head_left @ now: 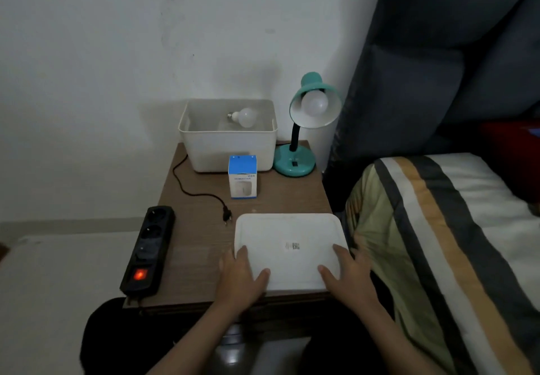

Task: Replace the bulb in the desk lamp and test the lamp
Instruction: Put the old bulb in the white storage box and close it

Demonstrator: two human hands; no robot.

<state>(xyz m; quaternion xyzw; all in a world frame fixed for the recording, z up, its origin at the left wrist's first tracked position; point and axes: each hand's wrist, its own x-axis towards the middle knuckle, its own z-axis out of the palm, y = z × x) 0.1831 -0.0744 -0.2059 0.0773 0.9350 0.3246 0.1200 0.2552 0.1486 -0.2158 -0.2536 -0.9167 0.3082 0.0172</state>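
A teal desk lamp (295, 164) stands at the back right of the small wooden table (198, 228), a white bulb (315, 103) in its shade, unlit. A second white bulb (245, 117) lies in the open white bin (230, 146) behind. A blue and white bulb box (242, 176) stands in front of the bin. The lamp's black plug (226, 215) lies loose on the table. My left hand (241, 275) and my right hand (344, 275) hold the near corners of the white lid (287, 246), which lies flat on the table.
A black power strip (149, 250) with a glowing red switch lies along the table's left edge. The lamp's black cord (182, 182) curls across the left of the table. A bed with a striped blanket (438, 243) borders the right side. A white wall is behind.
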